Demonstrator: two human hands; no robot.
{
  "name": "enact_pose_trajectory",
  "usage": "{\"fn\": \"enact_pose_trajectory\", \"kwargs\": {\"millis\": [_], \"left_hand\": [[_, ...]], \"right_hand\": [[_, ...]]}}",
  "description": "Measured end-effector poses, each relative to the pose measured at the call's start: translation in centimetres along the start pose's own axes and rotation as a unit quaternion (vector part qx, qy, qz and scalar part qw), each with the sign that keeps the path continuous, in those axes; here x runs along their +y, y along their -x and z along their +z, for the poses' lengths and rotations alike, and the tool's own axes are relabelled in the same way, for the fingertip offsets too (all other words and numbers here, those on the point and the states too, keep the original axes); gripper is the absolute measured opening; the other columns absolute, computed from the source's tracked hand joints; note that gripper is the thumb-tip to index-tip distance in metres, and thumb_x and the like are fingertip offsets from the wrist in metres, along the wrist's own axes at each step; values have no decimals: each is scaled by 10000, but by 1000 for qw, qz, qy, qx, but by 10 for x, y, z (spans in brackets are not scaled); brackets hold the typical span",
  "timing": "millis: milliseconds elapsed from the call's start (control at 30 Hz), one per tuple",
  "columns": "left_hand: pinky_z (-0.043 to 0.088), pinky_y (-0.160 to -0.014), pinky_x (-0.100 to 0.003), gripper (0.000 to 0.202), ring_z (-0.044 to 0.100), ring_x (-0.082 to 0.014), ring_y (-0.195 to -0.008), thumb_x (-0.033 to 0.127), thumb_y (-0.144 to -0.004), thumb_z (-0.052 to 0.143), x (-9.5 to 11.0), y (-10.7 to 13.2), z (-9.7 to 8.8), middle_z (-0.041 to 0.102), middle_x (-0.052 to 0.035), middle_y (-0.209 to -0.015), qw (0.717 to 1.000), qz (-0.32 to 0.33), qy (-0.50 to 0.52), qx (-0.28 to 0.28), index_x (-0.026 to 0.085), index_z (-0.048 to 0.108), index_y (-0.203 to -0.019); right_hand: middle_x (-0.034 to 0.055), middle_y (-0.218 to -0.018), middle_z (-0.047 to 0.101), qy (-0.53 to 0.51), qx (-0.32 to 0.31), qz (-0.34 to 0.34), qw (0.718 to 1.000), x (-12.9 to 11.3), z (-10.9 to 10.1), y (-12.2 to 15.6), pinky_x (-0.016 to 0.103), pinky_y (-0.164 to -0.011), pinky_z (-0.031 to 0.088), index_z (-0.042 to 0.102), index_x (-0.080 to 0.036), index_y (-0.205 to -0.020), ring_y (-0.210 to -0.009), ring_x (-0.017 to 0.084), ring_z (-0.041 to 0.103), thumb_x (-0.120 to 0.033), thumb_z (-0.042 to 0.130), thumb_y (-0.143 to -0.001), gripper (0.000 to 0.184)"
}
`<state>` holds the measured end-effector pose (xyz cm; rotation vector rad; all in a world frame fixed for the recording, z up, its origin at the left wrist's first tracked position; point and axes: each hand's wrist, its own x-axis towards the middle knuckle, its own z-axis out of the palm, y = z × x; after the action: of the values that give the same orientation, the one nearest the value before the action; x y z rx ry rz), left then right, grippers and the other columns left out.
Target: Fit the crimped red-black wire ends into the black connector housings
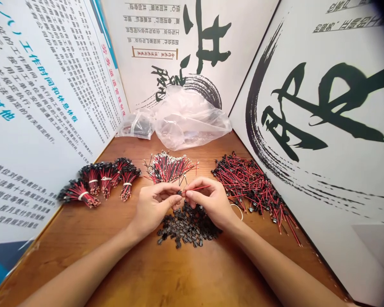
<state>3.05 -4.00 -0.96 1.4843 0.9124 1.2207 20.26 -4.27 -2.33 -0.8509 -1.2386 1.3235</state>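
My left hand [152, 209] pinches a small black connector housing [179, 192] between thumb and forefinger. Facing it, my right hand [213, 202] is closed on a thin red wire [202, 187], whose end points at the housing. Whether the wire sits inside the housing is too small to tell. Below both hands lies a heap of loose black connector housings [182, 228]. Just beyond the fingertips is a pile of red and black wires [169, 168] with pale metal tips.
Wires with black connectors [249, 183] are heaped at the right. Several banded wire bundles [105, 179] lie at the left. A clear plastic bag [192, 123] and a smaller bag [137, 126] rest against the back panel. Printed panels enclose the wooden table [141, 273].
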Motion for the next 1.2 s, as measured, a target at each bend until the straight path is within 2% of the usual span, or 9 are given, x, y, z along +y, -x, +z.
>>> {"fn": "enact_pose_trajectory", "kwargs": {"millis": [467,700,933,1200], "left_hand": [[567,-523,-188,104,654,-113,-548,91,-752,715,1,0,-1,708,-11,-643,1000,2,-4,17,138,730,-844],[563,-492,-184,101,637,-103,-498,79,-737,722,3,0,0,704,-6,-624,1000,0,19,4,135,723,-821],[565,-496,-192,100,647,-110,-497,90,-738,727,3,-2,0,714,-13,-626,999,-11,52,-4,128,717,-830],[554,-493,-227,79,636,-126,-491,121,-733,738,5,-1,0,711,-31,-626,999,-36,32,-8,128,724,-810]], "right_hand": [[4,-674,653,37,31,-31,998,-8,-3,-2,237,-523,455,675,-170,-766,-537,102,556,-245,735,-764,96],[-3,-658,656,15,17,-7,1000,-5,-1,0,228,-511,451,667,-176,-783,-514,96,547,-251,730,-773,98],[13,-683,666,76,26,-48,996,-14,5,5,230,-502,455,668,-170,-749,-525,99,556,-247,717,-772,94],[12,-648,662,111,40,-43,992,-12,5,5,246,-490,454,674,-180,-740,-516,117,559,-269,709,-767,99]]}}
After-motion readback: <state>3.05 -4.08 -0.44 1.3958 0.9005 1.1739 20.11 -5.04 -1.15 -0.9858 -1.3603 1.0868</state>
